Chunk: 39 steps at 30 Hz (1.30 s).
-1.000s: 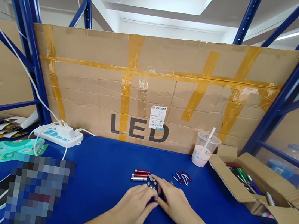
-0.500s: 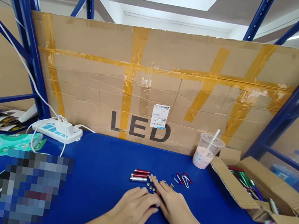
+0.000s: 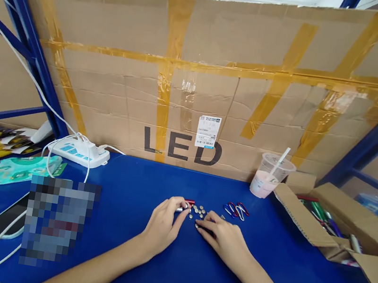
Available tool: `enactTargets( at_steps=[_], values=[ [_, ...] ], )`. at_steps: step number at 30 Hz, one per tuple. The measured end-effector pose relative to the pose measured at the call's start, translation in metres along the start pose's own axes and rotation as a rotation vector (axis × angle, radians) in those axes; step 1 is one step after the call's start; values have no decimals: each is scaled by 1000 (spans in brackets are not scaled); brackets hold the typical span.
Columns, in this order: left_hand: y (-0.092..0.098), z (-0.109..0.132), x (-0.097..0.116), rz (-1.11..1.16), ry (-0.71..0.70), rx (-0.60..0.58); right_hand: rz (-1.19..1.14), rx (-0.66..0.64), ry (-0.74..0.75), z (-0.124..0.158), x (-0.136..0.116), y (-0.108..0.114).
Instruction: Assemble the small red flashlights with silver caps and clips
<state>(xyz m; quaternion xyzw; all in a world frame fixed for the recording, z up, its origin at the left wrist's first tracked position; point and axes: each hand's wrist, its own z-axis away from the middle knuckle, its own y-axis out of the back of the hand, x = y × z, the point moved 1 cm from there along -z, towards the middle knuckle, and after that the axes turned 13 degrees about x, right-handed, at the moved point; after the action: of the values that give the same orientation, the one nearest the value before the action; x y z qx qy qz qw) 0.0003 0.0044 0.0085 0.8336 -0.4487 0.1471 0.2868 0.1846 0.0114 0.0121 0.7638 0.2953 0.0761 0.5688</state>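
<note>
My left hand (image 3: 164, 221) is closed in a pinch at a group of small metal tubes like pen lights, its fingers partly hiding them. A red tube (image 3: 190, 202) and a silver tube (image 3: 178, 209) show around the fingertips; which tube is pinched is hard to see. Several button cells (image 3: 201, 212) lie loose between the two hands. On their right side my right hand (image 3: 226, 236) rests low on the table, thumb and finger closing on a small shiny button cell (image 3: 196, 226). Blue, silver and red carabiners (image 3: 236, 210) lie beyond it.
A plastic cup with a straw (image 3: 266, 185) and an open cardboard box of pens or tubes (image 3: 306, 215) stand to the right. Left are a power strip (image 3: 83, 153), a phone (image 3: 4, 220), cables and a wipes pack (image 3: 23, 167). A cardboard wall (image 3: 127, 98) closes the back.
My hands have moved apart: the left went forward to the tubes and the right drew back from the button cells. The view has tilted down.
</note>
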Motion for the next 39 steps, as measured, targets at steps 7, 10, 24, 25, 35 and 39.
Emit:
enactTargets(
  at_steps=[7,10,24,25,35,39],
  values=[
    [-3,1,-3,18,-5,-103,-57,21,-38,-1,-4,2],
    [-3,0,-1,0,-52,-96,-73,19,-87,-1,-4,3],
    [-1,-2,0,-50,-76,-129,-156,108,-132,-1,0,3],
    [-1,-2,0,-35,-72,-132,-166,153,-115,-1,0,2],
    [-8,4,-3,96,-84,-150,-308,657,178,3,-5,3],
    [-9,4,-3,144,-15,-137,-337,610,169,4,-9,0]
  ],
)
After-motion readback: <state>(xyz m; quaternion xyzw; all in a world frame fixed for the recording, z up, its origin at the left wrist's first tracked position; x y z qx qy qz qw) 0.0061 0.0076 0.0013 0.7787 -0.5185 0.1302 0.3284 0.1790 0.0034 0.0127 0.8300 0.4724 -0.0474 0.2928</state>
